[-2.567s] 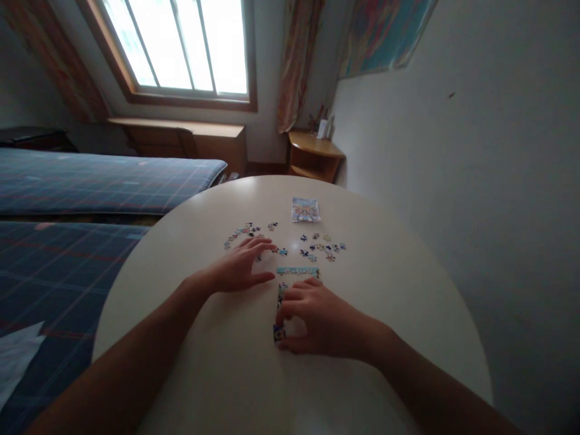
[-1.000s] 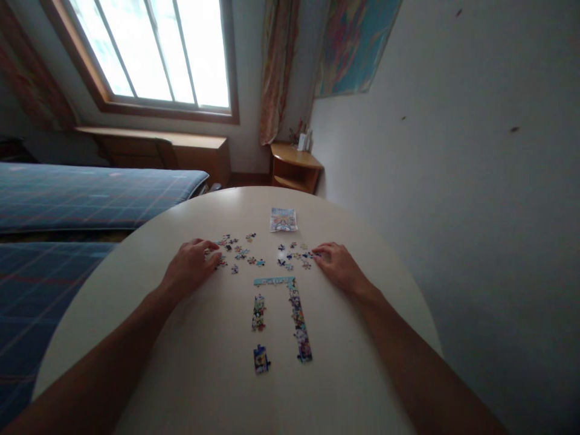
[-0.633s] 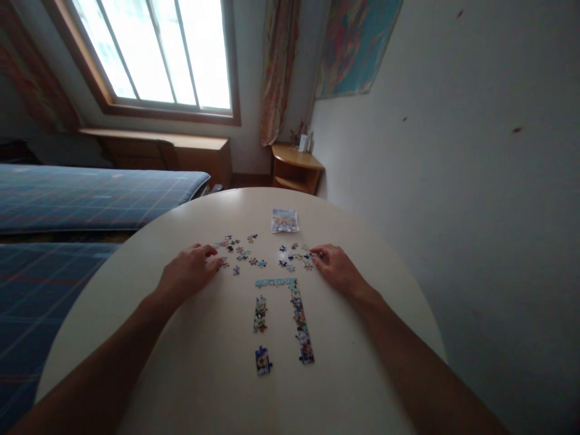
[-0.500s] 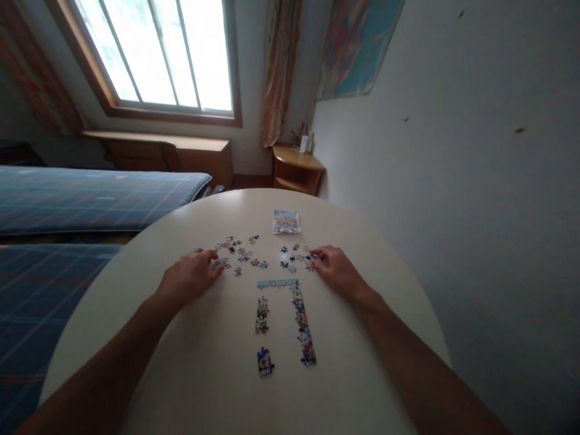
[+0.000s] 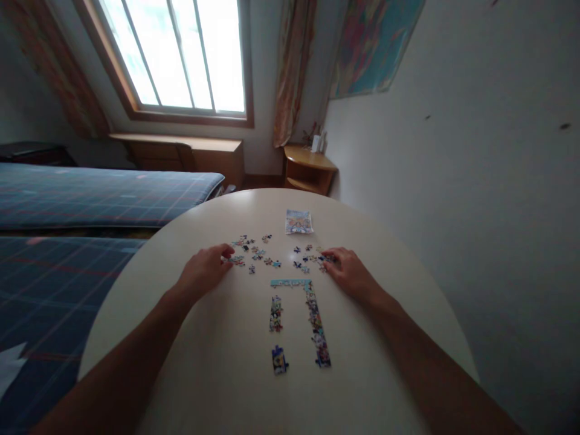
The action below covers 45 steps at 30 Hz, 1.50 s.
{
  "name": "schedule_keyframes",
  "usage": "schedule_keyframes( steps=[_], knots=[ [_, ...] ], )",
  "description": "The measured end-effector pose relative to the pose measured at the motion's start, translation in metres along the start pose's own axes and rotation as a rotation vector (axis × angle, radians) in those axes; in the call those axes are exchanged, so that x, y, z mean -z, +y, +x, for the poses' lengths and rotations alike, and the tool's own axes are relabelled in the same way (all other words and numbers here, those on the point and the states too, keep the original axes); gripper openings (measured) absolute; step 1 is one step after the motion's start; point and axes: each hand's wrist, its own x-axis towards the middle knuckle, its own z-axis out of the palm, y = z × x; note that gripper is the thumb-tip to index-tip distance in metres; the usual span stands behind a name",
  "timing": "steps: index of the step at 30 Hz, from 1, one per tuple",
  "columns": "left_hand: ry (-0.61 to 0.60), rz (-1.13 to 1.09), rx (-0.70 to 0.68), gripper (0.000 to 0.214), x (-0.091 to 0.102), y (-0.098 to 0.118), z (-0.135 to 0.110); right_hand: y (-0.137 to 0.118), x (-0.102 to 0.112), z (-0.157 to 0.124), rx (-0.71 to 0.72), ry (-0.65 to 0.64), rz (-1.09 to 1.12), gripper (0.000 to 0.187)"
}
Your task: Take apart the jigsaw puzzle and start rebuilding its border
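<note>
My left hand (image 5: 206, 270) rests at the left edge of a loose group of jigsaw puzzle pieces (image 5: 258, 254), thumb and forefinger apart, nothing visibly held. On the other side, my right hand (image 5: 350, 273) lies at a second group of loose pieces (image 5: 306, 258); its thumb and fingers are apart, with pieces at and partly under the fingertips. Nearer to me are joined parts: a light-blue top strip (image 5: 290, 283) meeting a long right-hand strip (image 5: 318, 329), a short left strip (image 5: 276, 314) and a small blue-edged section (image 5: 278, 360).
Everything lies on a round white table (image 5: 217, 374). A small printed picture sheet (image 5: 299, 222) is near its far edge. A plaid-covered bed (image 5: 99, 196) stands to the left, a wooden corner shelf (image 5: 310, 158) beyond, and a white wall (image 5: 475, 199) to the right.
The view has turned slightly left, so the scene sits further right. Both hands stay by the same groups of pieces; the left thumb and forefinger look slightly further from the pieces.
</note>
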Motion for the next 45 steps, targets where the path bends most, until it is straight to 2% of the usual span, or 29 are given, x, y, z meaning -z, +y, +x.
schedule_keyframes(
  steps=[7,16,23,26,30,34,38,45],
  knots=[
    [0.037,-0.055,0.071,0.027,0.006,-0.011,0.005,0.001,-0.001,0.001,0.001,-0.013,-0.015,0.029],
    [0.006,-0.206,0.018,0.028,0.001,-0.019,0.014,0.003,-0.002,0.001,-0.010,-0.012,-0.016,0.030],
    [-0.053,-0.613,0.072,0.028,0.001,-0.025,0.021,0.003,-0.002,0.001,-0.008,-0.002,-0.012,0.030],
    [-0.067,-0.695,0.094,0.032,0.007,-0.022,0.019,0.002,-0.001,0.001,-0.003,-0.004,-0.010,0.030],
    [-0.007,-0.626,0.114,0.029,0.016,-0.023,0.018,0.004,-0.001,0.001,0.005,-0.001,-0.010,0.030],
    [0.087,-0.315,0.147,0.022,0.017,-0.037,0.020,0.011,-0.005,0.003,0.016,0.004,-0.015,0.031],
    [-0.007,-0.145,0.142,0.021,0.014,-0.045,0.018,0.015,-0.007,0.003,0.033,0.004,-0.019,0.031],
    [-0.132,-0.108,0.139,0.018,0.012,-0.036,0.015,0.010,-0.005,0.003,0.014,-0.002,-0.034,0.034]
  ],
)
